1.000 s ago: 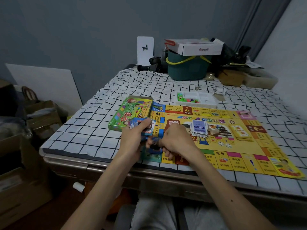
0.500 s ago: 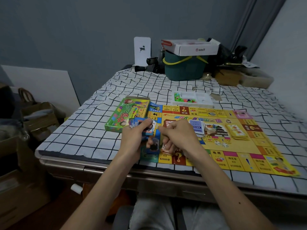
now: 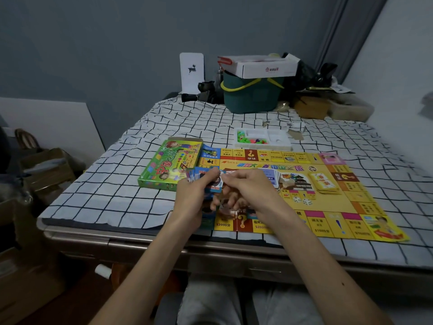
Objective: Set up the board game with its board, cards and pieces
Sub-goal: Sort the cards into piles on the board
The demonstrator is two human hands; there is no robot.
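Right hand (image 3: 248, 191) returned — pinching left hand's (image 3: 196, 195) cards (image 3: 215, 185).

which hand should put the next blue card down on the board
Right, probably. The left hand grips the blue cards, while the right hand pinches the top one and hangs over the board.

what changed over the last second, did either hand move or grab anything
The right hand rose from low over the board to the fan of cards in the left hand, where its thumb and forefinger now pinch a card. The left hand kept gripping the fan; green box, piece tray and dice stayed put.
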